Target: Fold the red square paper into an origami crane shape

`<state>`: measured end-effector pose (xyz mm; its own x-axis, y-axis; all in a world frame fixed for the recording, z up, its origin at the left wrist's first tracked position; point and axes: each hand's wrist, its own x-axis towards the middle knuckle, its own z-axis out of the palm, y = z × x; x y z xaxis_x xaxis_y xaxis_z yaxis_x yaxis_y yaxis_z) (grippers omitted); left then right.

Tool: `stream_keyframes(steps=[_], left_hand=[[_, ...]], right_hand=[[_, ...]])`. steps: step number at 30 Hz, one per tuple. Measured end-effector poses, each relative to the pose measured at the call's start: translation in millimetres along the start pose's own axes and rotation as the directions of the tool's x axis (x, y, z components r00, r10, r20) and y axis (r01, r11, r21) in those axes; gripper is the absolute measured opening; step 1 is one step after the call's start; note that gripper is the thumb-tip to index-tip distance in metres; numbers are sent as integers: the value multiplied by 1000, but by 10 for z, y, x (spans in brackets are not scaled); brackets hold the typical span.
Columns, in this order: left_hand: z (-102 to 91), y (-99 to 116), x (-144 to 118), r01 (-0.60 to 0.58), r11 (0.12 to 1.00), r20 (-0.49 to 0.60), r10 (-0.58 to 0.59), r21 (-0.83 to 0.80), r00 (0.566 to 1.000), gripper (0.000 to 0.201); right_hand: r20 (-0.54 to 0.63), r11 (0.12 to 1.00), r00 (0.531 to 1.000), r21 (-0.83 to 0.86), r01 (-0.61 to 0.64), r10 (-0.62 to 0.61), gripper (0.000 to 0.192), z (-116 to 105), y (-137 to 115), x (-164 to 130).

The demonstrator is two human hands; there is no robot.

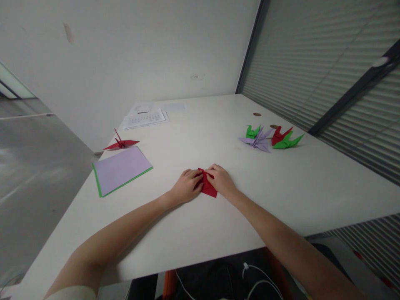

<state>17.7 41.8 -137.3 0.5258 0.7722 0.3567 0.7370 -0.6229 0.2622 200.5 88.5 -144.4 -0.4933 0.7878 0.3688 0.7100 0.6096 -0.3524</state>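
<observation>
A small folded piece of red origami paper [208, 188] lies on the white table [200, 233] in front of me, one corner pointing toward me. My left hand [188, 185] rests on its left side, fingers curled over the edge and pressing it down. At its upper right, my right hand [220, 180] grips the paper with thumb and fingers close together. Both hands nearly meet at the paper's top, so part of the folds is hidden.
To the left are a red paper crane [121, 144] and a stack of lilac and green sheets [123, 170]. Several folded cranes, including a lilac crane [257, 141], sit at right. Printed papers [145, 118] lie farther back. Blinds [328, 62] flank the right side.
</observation>
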Motion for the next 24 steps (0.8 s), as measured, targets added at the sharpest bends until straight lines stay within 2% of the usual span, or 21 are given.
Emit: stream_keyframes(steps=[6, 10, 19, 24], left_hand=[[9, 18, -7, 38, 997, 18, -39, 61, 999, 29], [7, 30, -14, 40, 996, 5, -40, 80, 999, 28], [-5, 50, -23, 113, 989, -8, -113, 92, 994, 34], [2, 49, -16, 88, 992, -12, -87, 85, 996, 28]], right_hand=[[64, 975, 974, -36, 219, -217, 26, 5, 14, 26], [108, 950, 949, -64, 305, -298, 25, -24, 1, 48], [161, 932, 931, -110, 346, -326, 22, -77, -8, 52], [165, 934, 930, -90, 347, -329, 23, -53, 35, 41]])
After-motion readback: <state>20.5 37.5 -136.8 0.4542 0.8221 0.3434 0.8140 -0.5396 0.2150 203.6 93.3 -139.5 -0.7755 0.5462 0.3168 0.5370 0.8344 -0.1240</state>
